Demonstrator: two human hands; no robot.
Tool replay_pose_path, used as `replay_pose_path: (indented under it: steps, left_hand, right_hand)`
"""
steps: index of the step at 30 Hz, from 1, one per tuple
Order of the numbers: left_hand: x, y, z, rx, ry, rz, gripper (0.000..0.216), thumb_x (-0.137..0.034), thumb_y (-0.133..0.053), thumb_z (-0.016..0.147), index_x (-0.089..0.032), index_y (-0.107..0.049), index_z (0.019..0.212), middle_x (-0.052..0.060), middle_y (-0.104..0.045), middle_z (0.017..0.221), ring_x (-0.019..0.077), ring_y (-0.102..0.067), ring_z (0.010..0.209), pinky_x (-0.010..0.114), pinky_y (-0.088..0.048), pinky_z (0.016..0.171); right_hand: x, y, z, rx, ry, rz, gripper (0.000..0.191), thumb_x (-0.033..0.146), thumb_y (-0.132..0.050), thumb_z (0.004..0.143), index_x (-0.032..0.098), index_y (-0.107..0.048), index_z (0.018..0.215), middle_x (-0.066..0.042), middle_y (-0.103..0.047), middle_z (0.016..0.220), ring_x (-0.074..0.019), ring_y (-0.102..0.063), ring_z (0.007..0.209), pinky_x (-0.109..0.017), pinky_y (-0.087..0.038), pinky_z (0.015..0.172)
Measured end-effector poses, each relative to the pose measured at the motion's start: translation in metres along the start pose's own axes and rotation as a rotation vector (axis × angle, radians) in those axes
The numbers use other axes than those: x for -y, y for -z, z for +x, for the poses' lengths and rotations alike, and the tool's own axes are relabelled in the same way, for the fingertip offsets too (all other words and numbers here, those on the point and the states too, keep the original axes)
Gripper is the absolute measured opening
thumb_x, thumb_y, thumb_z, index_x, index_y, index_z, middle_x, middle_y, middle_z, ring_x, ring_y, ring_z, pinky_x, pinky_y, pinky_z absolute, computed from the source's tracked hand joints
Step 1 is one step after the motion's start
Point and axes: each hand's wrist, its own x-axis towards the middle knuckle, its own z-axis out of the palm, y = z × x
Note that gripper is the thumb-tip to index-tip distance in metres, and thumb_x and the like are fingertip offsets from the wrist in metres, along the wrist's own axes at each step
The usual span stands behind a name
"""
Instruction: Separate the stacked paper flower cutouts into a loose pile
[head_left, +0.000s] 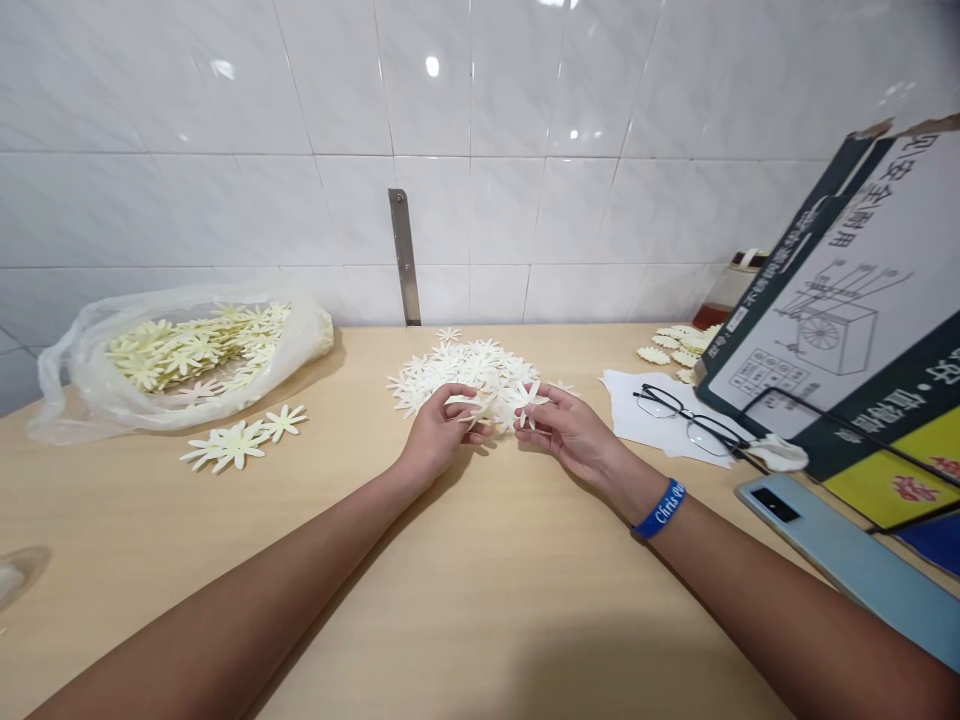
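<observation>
A pile of flat cream flower cut-outs (469, 375) lies on the wooden table (465, 600) near the wall. My left hand (439, 432) is closed in a pinch on flower cut-outs at the pile's near edge. My right hand (570, 432) faces it, fingers pinched on one small white flower (527, 400). The two hands almost touch over the table. A blue wristband (660, 508) sits on my right wrist.
A clear plastic bag (176, 355) of yellowish flowers lies at the left, with a few loose flowers (244, 440) before it. Glasses (686, 412) rest on white paper (652, 420). A printed box (847, 330), a phone (847, 555) and more cut-outs (675, 345) sit at right.
</observation>
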Motion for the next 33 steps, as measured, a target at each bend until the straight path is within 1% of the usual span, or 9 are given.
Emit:
replay_pose_path:
  steps: [4, 9, 13, 16, 19, 22, 25, 29, 33]
  left_hand:
    - [-0.002, 0.001, -0.003, -0.017, -0.054, 0.122, 0.021, -0.028, -0.070, 0.068, -0.015, -0.065, 0.084, 0.003, -0.067, 0.077, 0.0126, -0.059, 0.066, 0.026, -0.046, 0.065]
    - [-0.002, 0.001, -0.005, -0.041, -0.010, 0.200, 0.023, -0.029, -0.066, 0.071, -0.015, -0.071, 0.088, 0.004, -0.068, 0.079, 0.0153, -0.059, 0.073, 0.028, -0.044, 0.070]
    - [0.000, 0.002, -0.004, 0.002, -0.014, 0.156, 0.027, -0.031, -0.074, 0.065, -0.015, -0.068, 0.085, 0.004, -0.066, 0.079, 0.0145, -0.058, 0.073, 0.028, -0.044, 0.072]
    - [0.001, 0.002, -0.003, 0.021, -0.007, 0.140, 0.034, -0.028, -0.076, 0.064, -0.016, -0.063, 0.093, -0.001, -0.061, 0.070, 0.0109, -0.054, 0.064, 0.027, -0.043, 0.068]
    - [0.002, 0.001, -0.002, 0.028, -0.061, 0.086, 0.044, -0.026, -0.076, 0.063, -0.018, -0.060, 0.104, -0.001, -0.061, 0.080, 0.0089, -0.053, 0.065, 0.025, -0.042, 0.067]
    - [0.002, 0.001, -0.002, 0.068, -0.072, 0.066, 0.046, -0.027, -0.075, 0.065, -0.017, -0.060, 0.108, -0.002, -0.058, 0.078, 0.0094, -0.053, 0.067, 0.023, -0.042, 0.067]
    - [-0.001, 0.001, -0.003, 0.089, -0.049, 0.106, 0.040, -0.030, -0.074, 0.067, -0.017, -0.064, 0.103, -0.003, -0.055, 0.070, 0.0097, -0.052, 0.065, 0.023, -0.041, 0.065]
    - [-0.003, 0.000, -0.005, 0.083, -0.051, 0.202, 0.027, -0.036, -0.075, 0.065, -0.016, -0.067, 0.081, -0.003, -0.054, 0.064, 0.0106, -0.049, 0.061, 0.024, -0.039, 0.060]
    - [-0.003, 0.000, -0.005, 0.086, -0.052, 0.257, 0.027, -0.040, -0.073, 0.067, -0.016, -0.066, 0.076, -0.003, -0.052, 0.059, 0.0102, -0.046, 0.057, 0.024, -0.035, 0.055]
  right_hand:
    - [-0.002, 0.001, 0.000, 0.020, -0.029, -0.042, 0.021, 0.028, -0.075, 0.069, 0.019, -0.056, 0.070, -0.003, -0.067, 0.076, -0.0176, -0.066, 0.075, -0.033, -0.057, 0.075]
    - [-0.004, -0.001, 0.001, 0.012, 0.035, -0.071, 0.013, 0.024, -0.072, 0.068, 0.017, -0.061, 0.072, -0.005, -0.067, 0.079, -0.0174, -0.064, 0.076, -0.033, -0.054, 0.077]
    - [-0.007, -0.001, 0.003, 0.043, 0.031, -0.032, 0.021, 0.015, -0.071, 0.059, 0.019, -0.053, 0.071, 0.000, -0.064, 0.072, -0.0143, -0.061, 0.069, -0.030, -0.051, 0.069]
    - [-0.008, 0.001, 0.004, -0.004, 0.007, -0.050, 0.030, 0.011, -0.065, 0.056, 0.021, -0.053, 0.080, 0.005, -0.057, 0.063, -0.0107, -0.054, 0.057, -0.023, -0.040, 0.054]
    - [-0.008, 0.003, 0.004, 0.003, 0.005, -0.108, 0.039, 0.012, -0.058, 0.058, 0.021, -0.057, 0.096, 0.007, -0.051, 0.059, -0.0069, -0.039, 0.048, -0.020, -0.024, 0.046]
    - [-0.005, 0.002, 0.001, 0.068, 0.024, -0.155, 0.027, 0.021, -0.059, 0.067, 0.018, -0.060, 0.094, 0.008, -0.042, 0.055, -0.0066, -0.028, 0.045, -0.022, -0.017, 0.044]
    - [-0.005, -0.002, -0.003, 0.120, 0.058, -0.269, 0.020, 0.034, -0.067, 0.072, 0.018, -0.061, 0.082, 0.009, -0.037, 0.052, -0.0068, -0.029, 0.046, -0.022, -0.022, 0.045]
    - [-0.009, -0.007, -0.005, 0.090, 0.128, -0.397, 0.028, 0.041, -0.075, 0.066, 0.017, -0.060, 0.070, 0.003, -0.054, 0.063, -0.0121, -0.050, 0.060, -0.025, -0.039, 0.058]
    - [-0.011, -0.007, -0.004, 0.033, 0.166, -0.432, 0.030, 0.045, -0.073, 0.067, 0.017, -0.063, 0.068, -0.001, -0.061, 0.067, -0.0154, -0.055, 0.066, -0.028, -0.043, 0.063]
